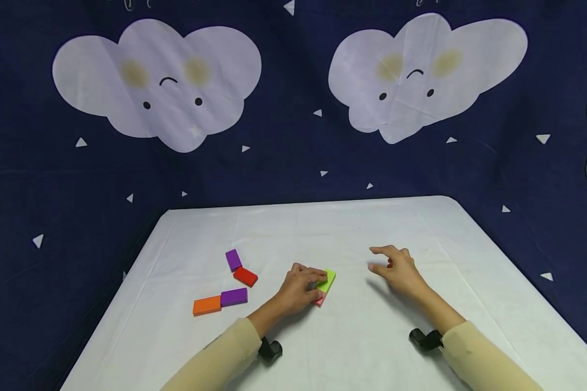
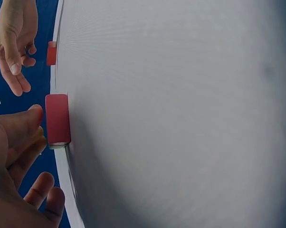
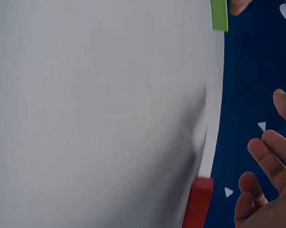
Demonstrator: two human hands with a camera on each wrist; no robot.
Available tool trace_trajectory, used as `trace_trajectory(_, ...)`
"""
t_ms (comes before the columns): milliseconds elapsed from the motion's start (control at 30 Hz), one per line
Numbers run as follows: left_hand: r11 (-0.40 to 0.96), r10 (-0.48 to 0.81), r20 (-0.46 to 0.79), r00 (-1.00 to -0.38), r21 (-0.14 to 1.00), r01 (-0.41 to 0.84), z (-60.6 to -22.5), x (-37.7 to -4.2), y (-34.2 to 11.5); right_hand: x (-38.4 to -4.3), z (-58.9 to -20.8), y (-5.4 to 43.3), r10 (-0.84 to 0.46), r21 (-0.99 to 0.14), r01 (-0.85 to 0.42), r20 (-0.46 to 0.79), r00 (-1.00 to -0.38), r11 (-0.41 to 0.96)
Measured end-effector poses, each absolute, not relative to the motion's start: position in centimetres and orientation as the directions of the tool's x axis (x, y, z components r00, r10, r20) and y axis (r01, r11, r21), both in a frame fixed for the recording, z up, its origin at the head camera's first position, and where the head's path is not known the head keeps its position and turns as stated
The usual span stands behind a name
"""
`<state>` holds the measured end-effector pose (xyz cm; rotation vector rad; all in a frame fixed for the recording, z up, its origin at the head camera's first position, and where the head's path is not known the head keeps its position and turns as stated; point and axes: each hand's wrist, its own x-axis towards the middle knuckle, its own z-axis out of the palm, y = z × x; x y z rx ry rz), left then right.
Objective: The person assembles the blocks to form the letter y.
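A navy-blue backdrop cloth (image 1: 283,65) fills the far side, printed with small pale triangles, two whole white clouds and, at its left and right edges, one part-cloud each. Before it stands one table (image 1: 396,217) under a white cloth; take it as a clock face with twelve at the far edge.

Seven flat rectangular blocks show. Leftmost, at nine o'clock, one orange block (image 1: 207,306) meets one purple block (image 1: 234,297) end to end. At ten, a second purple block (image 1: 233,260) seems to touch the corner of one red block (image 1: 245,277).

At the centre, one lime-green block (image 1: 330,277) and one pink block (image 1: 320,301) meet end to end, slanting from one o'clock to seven. The left hand (image 1: 299,289) comes in from eight o'clock, its thumb by the pink one, its fingers bent over the lime-green one; whether they grip or only touch, I cannot tell.

Toward two o'clock is the right hand (image 1: 398,271), thumb and forefinger spread well apart, with nothing held. A second red block (image 3: 198,204) lies close by on the cloth, mostly hidden behind that hand from above.

Two beige sleeves (image 1: 225,353) and two black wrist devices (image 1: 425,340), one per arm, complete the near side.
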<state>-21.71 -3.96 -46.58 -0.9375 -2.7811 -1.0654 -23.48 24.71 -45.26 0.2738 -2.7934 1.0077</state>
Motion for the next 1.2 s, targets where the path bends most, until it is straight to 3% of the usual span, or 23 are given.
trace_trajectory(400, 0.591, 0.545, 0.23, -0.806, 0.576, 0.564, -46.6, -21.7, -4.0, -24.1, -44.4, 27.6, -0.085, -0.623, -0.166, 0.158, -0.984, 0.765)
trace_trajectory(1200, 0.626, 0.546, 0.205, -0.812, 0.544, 0.558, -46.7, -21.7, -4.1, -24.6, -45.8, 32.1, -0.156, -0.584, -0.158, 0.054, -0.986, 0.796)
